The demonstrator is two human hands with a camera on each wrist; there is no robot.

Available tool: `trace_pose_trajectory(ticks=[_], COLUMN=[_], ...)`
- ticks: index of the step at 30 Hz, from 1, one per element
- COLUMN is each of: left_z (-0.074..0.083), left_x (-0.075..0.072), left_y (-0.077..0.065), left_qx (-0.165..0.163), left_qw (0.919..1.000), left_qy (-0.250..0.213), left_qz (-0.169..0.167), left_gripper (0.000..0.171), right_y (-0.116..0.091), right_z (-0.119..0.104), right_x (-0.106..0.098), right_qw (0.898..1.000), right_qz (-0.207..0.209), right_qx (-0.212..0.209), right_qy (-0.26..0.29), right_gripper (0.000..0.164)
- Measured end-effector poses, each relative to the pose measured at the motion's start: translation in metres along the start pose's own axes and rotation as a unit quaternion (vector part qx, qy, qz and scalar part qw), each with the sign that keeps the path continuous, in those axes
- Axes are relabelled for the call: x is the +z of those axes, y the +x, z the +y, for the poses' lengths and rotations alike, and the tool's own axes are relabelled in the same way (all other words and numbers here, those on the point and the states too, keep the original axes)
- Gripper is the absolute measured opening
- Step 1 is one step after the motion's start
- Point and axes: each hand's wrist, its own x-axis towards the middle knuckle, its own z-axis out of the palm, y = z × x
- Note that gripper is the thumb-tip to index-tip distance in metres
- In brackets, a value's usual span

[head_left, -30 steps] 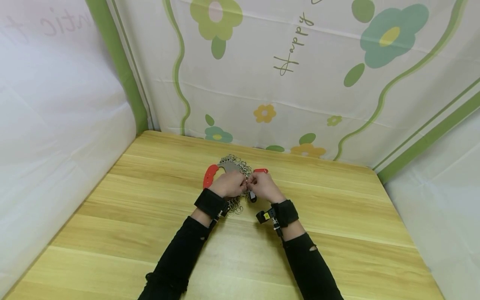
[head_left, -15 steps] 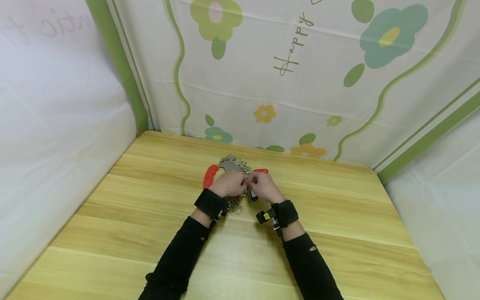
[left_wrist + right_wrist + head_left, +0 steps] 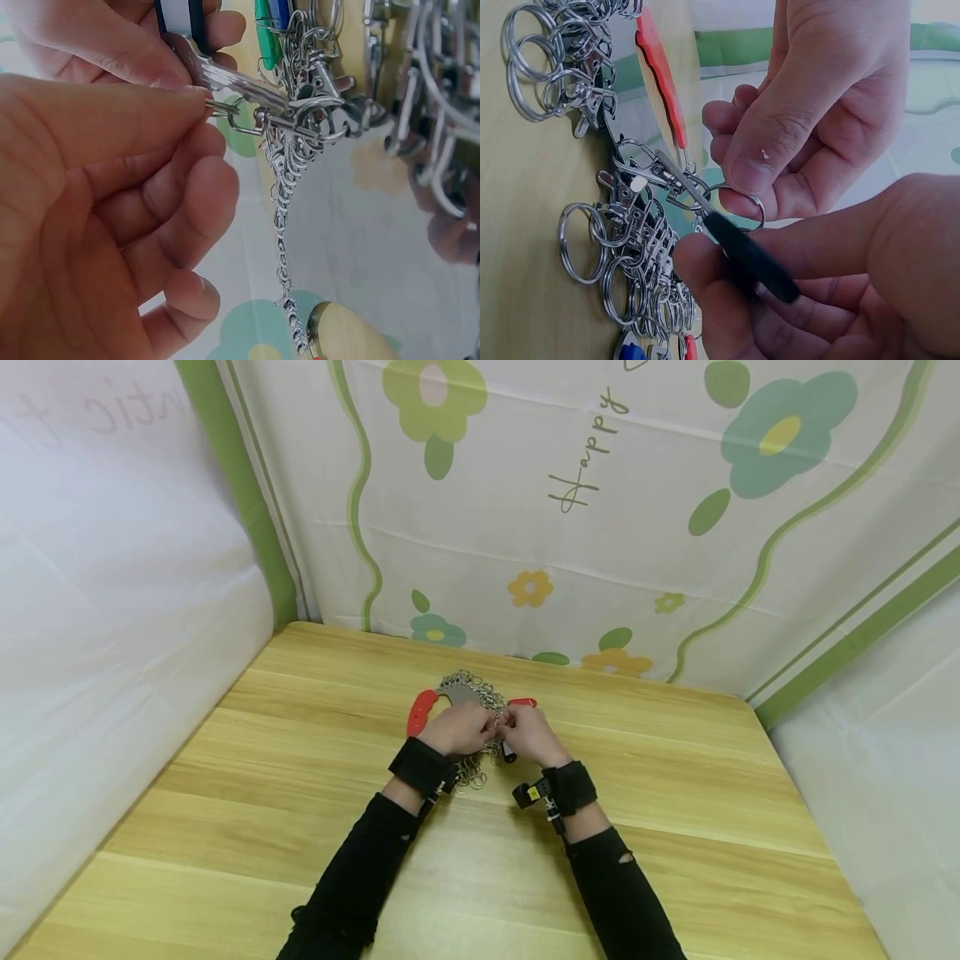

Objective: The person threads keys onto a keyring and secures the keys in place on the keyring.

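Note:
My left hand [image 3: 461, 728] pinches a split ring [image 3: 762, 211] between thumb and forefinger. The ring hangs from a small metal clasp [image 3: 259, 120] at the edge of a grey metal plate [image 3: 462, 695]. In my right hand [image 3: 528, 732] is a key [image 3: 742, 251] with a dark plastic head. Its blade [image 3: 240, 84] lies across the clasp; whether it passes through the ring I cannot tell. Several more clasps with rings [image 3: 585, 244] line the plate. A red handle [image 3: 422, 712] is at the plate's left end, partly behind my left hand.
A red piece [image 3: 522, 702] shows beyond my right hand. Green [image 3: 265, 34] and blue [image 3: 280, 11] items hang among the clasps. The wooden table [image 3: 480, 860] reaches to a flower-printed cloth [image 3: 465, 543] at the back.
Almost nothing moves. The black-and-white end at my right hand shifts very slightly right; both hands keep their hold.

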Motion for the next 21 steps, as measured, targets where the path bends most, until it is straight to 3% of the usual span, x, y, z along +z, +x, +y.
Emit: trace_pose_trajectory(ticks=[21], left_z=[-0.0025], left_x=[0.0026], left_y=[0.0014], left_qx=[0.000], left_qw=[0.9999], left_qy=[-0.012], left_qz=[0.006], left_gripper=[0.028], right_y=[-0.0007], right_z=[0.0002], right_x=[-0.0006], right_qw=[1.000], right_qz=[-0.011], right_qx=[-0.005], right_qy=[0.009], right_gripper=[0.009])
